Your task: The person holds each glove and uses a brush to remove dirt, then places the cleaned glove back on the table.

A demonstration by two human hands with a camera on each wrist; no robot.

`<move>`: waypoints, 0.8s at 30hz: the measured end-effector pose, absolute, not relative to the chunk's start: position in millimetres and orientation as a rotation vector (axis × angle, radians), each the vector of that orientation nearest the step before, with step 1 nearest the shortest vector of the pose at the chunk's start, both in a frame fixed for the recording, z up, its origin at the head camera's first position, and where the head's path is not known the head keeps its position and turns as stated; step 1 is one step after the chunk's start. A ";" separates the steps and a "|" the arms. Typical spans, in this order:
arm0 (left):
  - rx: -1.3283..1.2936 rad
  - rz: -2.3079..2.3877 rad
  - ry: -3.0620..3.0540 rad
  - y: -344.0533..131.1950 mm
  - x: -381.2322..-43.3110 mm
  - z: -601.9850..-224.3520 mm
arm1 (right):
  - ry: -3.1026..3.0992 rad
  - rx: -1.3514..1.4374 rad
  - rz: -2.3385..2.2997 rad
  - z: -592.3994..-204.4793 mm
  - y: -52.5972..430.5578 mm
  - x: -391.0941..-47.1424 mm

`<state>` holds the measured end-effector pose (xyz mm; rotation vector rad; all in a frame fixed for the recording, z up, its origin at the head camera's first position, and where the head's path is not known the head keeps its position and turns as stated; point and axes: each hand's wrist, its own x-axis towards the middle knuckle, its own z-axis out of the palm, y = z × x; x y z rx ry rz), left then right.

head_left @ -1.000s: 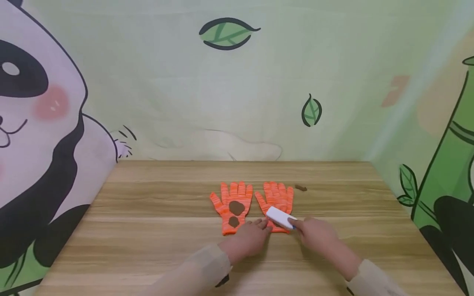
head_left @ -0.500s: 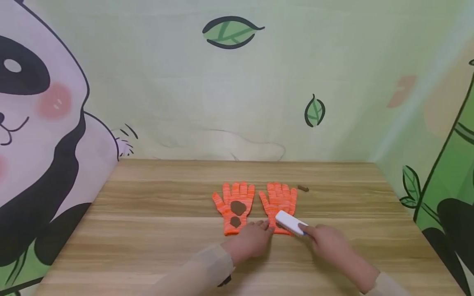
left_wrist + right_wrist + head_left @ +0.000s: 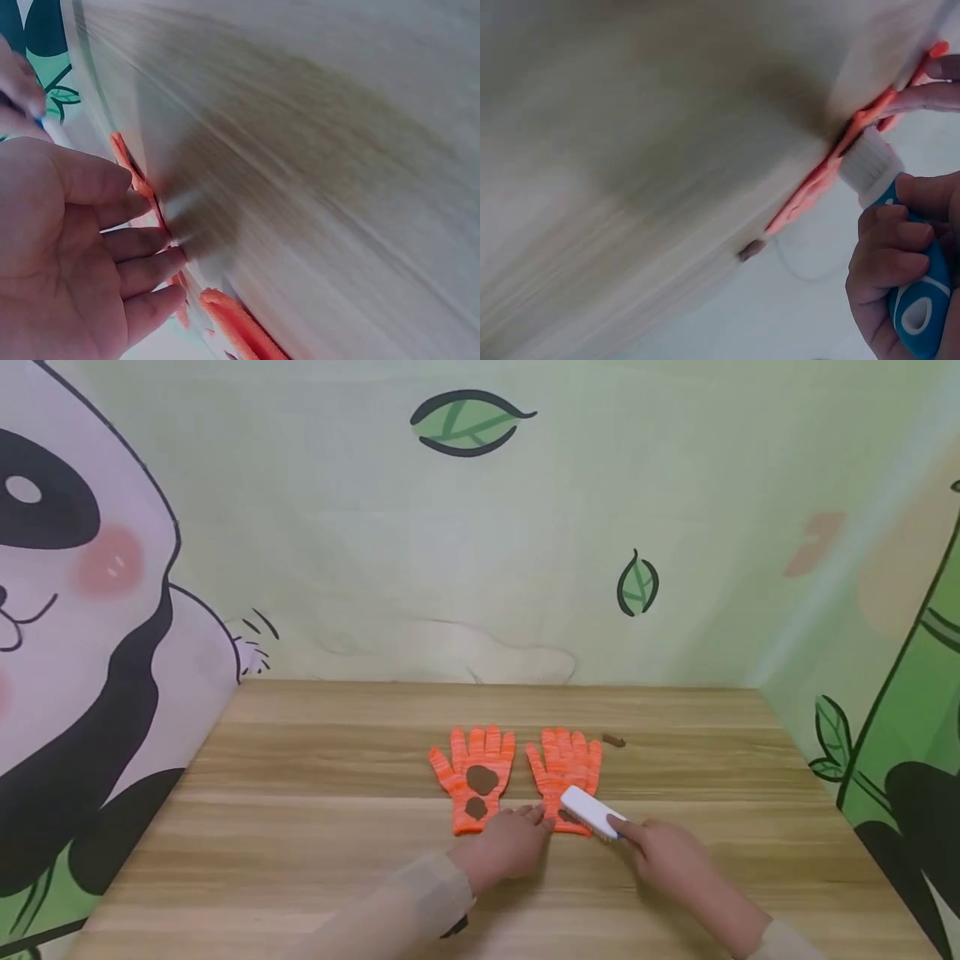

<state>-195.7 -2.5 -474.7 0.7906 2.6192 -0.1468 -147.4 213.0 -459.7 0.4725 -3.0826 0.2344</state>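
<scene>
Two orange knitted gloves lie side by side on the wooden table, fingers pointing away. The left glove [image 3: 487, 752] bears two brown patches [image 3: 482, 780]; on the right glove [image 3: 567, 764] a brown patch [image 3: 566, 816] shows near the cuff, partly under the brush. My left hand [image 3: 513, 843] rests its extended fingers on the right glove's cuff at its left edge. My right hand [image 3: 671, 856] grips the blue handle [image 3: 919, 319] of a white-headed scrubbing brush [image 3: 590, 811]. Its pale bristles [image 3: 866, 165] face down at the glove's lower part.
A small brown piece [image 3: 613, 741] lies on the wooden table [image 3: 315, 827] beyond the right glove's fingertips. Behind the table hangs a pale green backdrop [image 3: 337, 527] with a panda and leaves printed on it.
The brush and my right hand have shifted right and slightly down over the right glove, uncovering part of its brown patch. My left hand stays at the cuff.
</scene>
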 end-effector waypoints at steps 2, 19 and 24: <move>0.778 -0.153 2.620 -3.8 -195.1 -475.2 | -3.088 0.456 0.226 -459.9 219.5 -140.7; 0.806 -0.126 2.623 -2.0 -188.6 -483.4 | -3.089 0.431 0.272 -471.6 224.5 -128.7; 0.828 -0.129 2.627 -2.7 -189.4 -485.7 | -3.069 0.422 0.274 -461.5 212.6 -140.9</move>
